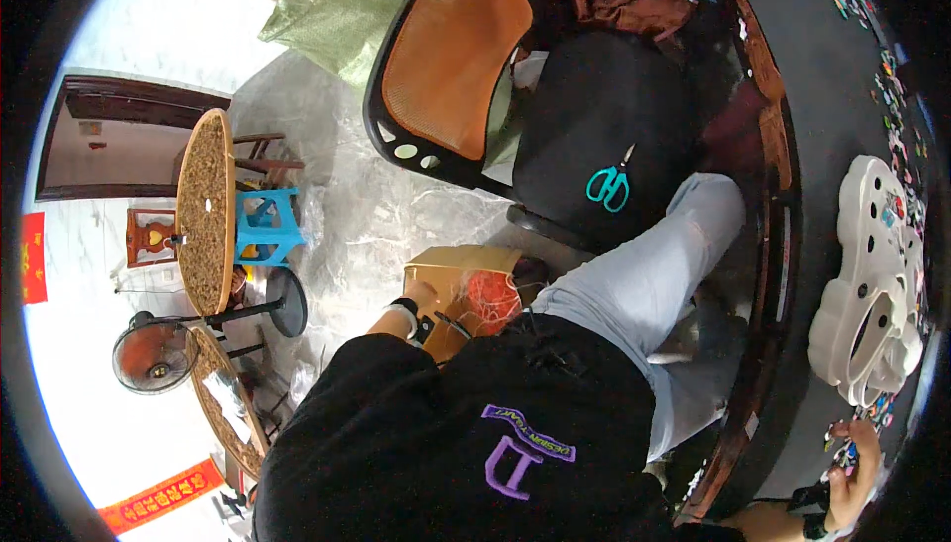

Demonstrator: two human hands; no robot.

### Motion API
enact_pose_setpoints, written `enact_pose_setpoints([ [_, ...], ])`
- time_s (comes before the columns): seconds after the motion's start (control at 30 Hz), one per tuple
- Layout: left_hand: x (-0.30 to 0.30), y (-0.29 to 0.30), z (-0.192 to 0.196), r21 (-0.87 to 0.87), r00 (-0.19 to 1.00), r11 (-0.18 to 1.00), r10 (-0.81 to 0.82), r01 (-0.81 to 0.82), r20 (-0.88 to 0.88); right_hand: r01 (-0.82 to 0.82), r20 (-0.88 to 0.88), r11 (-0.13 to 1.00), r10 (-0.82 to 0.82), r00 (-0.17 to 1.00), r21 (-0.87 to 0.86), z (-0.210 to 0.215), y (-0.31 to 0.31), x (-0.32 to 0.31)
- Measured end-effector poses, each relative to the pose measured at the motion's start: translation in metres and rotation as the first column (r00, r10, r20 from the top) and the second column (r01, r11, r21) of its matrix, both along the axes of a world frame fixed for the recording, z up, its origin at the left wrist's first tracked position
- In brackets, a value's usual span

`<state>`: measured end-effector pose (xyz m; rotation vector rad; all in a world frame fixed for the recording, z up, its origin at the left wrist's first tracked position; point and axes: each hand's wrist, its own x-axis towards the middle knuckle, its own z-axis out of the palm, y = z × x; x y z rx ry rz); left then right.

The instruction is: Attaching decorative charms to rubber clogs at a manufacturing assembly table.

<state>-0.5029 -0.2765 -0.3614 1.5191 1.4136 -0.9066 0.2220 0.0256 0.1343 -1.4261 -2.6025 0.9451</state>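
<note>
My right hand (860,473) is over the dark tabletop at the lower right, its curled fingers and thumb apart, with no held thing visible between them. Small colourful charms (845,455) lie just beside its fingertips. Next to it on the table is a pale, chunky clog (854,274) with holes in its upper and a few charms on it. My left hand (424,296), with a dark band at the wrist, is at the edge of an open cardboard box (456,263); its fingers are hidden. Inside the box sits a reddish-orange bundle (492,299).
Teal-handled scissors (609,188) lie on a black chair seat (594,96). An orange-backed chair (456,47) stands beside it. More charms (897,96) line the table's far side. Leftward are a round-topped table (206,215), blue stool (265,225) and fan (156,354).
</note>
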Motion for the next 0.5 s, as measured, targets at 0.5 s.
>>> enact_pose_setpoints([
  [0.5,0.393,0.437,0.136,0.192,0.991,0.974,-0.128,0.121,0.025,-0.055,-0.204,0.997,0.066,0.977,0.058,-0.001,-0.013,0.012],
])
